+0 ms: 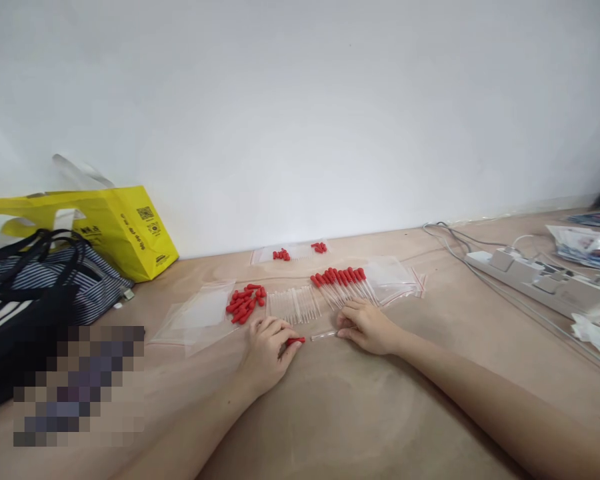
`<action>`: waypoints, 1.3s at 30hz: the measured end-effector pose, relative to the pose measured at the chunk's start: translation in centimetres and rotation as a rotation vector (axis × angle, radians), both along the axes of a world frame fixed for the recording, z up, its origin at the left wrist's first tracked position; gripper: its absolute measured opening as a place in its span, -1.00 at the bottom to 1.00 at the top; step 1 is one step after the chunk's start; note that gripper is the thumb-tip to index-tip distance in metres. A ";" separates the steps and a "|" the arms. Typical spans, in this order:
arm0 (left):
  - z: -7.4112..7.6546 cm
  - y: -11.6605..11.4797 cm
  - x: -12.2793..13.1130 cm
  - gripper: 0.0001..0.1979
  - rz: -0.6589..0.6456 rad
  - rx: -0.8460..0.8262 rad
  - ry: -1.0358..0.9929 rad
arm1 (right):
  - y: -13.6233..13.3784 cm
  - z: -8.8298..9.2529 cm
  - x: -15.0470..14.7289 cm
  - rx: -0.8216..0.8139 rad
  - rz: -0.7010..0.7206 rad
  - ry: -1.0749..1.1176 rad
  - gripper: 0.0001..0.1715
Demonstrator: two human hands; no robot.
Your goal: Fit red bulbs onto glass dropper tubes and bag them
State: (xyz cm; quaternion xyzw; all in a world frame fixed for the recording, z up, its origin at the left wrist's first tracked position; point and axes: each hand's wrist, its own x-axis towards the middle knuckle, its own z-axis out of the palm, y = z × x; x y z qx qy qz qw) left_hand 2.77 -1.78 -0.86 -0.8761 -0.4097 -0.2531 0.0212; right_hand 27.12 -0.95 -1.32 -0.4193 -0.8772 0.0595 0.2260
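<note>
My left hand (270,353) is closed on a red rubber dropper bulb (295,341), whose end points right. My right hand (367,327) pinches a clear glass dropper tube (324,335); the tube's free end faces the bulb across a small gap. Just behind my hands lies a row of bare glass tubes (294,305). To the left of that row is a pile of loose red bulbs (245,303). On the right, several droppers with red bulbs fitted (339,279) lie side by side, partly hidden by my right hand.
Clear plastic bags (200,313) lie left of the pile, and more bags (393,277) at the right. Farther back is a bag with red bulbs (281,255). A yellow bag (130,227) and a striped bag (100,287) stand left. A power strip (545,277) with cables sits right.
</note>
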 end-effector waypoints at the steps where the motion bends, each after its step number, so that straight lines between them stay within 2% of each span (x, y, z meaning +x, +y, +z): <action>1: 0.0 0.0 0.0 -0.87 0.006 -0.003 0.003 | 0.0 0.0 -0.1 -0.017 -0.011 0.029 -0.86; 6: -0.2 0.0 -0.1 -0.86 0.001 -0.003 0.024 | 0.1 -0.3 -0.9 -0.059 -0.082 0.081 -0.76; 15: 0.1 0.0 0.4 -0.87 0.020 -0.028 -0.006 | -0.3 -0.8 -2.1 -0.042 -0.157 0.031 -0.84; 18: 0.1 -0.1 0.4 -0.88 0.038 -0.039 -0.024 | -0.6 -1.0 -2.3 -0.039 -0.168 0.111 -0.86; 25: -0.3 -0.3 0.6 -0.82 0.042 -0.070 -0.068 | -1.5 -1.1 -3.5 -0.058 -0.124 0.368 -0.88; 32: -0.2 -0.6 0.9 -0.80 0.032 -0.095 -0.099 | -1.9 -0.9 -3.8 -0.009 -0.022 0.324 -0.82; 39: 0.0 -0.7 0.9 -0.81 0.035 -0.101 -0.118 | -2.0 -0.8 -3.7 0.023 -0.029 0.309 -0.80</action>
